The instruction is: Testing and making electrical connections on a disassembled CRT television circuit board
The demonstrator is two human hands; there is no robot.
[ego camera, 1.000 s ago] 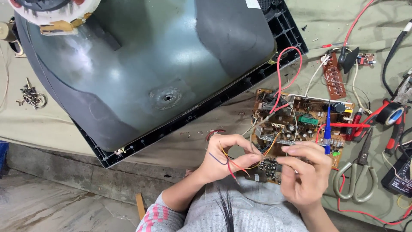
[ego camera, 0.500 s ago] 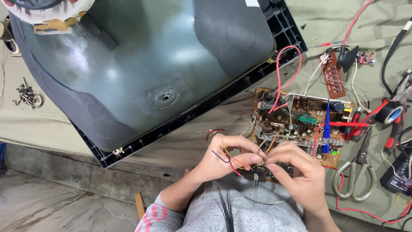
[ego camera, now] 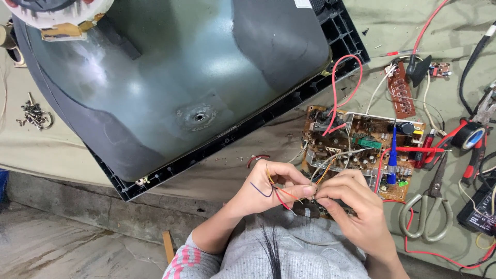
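My left hand (ego camera: 271,188) pinches a bundle of thin coloured wires (ego camera: 276,191), red, orange, yellow and purple, near the front edge of the work surface. My right hand (ego camera: 356,209) meets it from the right, its fingertips closed on the same wires. The wires run back to a brown circuit board (ego camera: 361,150) crowded with components, which lies just beyond my fingers. A small dark part sits under my right fingers, mostly hidden.
A large grey picture tube (ego camera: 170,77) in its black frame fills the upper left. Scissors (ego camera: 429,206), a roll of black tape (ego camera: 469,135), red-handled pliers, a small brown board (ego camera: 400,95) and loose cables lie to the right. A pile of screws (ego camera: 33,113) sits far left.
My hands have drawn together over the wires and shifted slightly towards me. The board and tube have not moved.
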